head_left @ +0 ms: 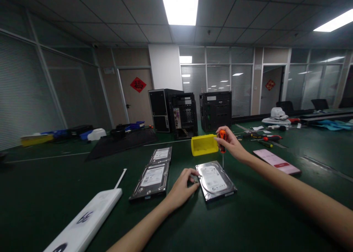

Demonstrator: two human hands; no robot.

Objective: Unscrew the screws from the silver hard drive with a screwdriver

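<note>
Closest to us, a long white plastic device [88, 219] lies on the dark green table [261, 222]. Our left hand [183, 187] touches the silver metal hard drive [215, 180] mid-table; pinching or just steadying, we can't tell. Our right hand [231, 143] clenches an orange-handled screwdriver [222, 137] upright, its tip seemingly at the drive's far edge, near a yellow plastic bin [204, 144].

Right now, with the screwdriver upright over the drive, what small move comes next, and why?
Probably ease the screwdriver straight down onto the far right corner of the drive. The right hand holds it upright, tip just at that corner, and the left hand braces the drive's left edge. Whether the tip touches is unclear.
</note>
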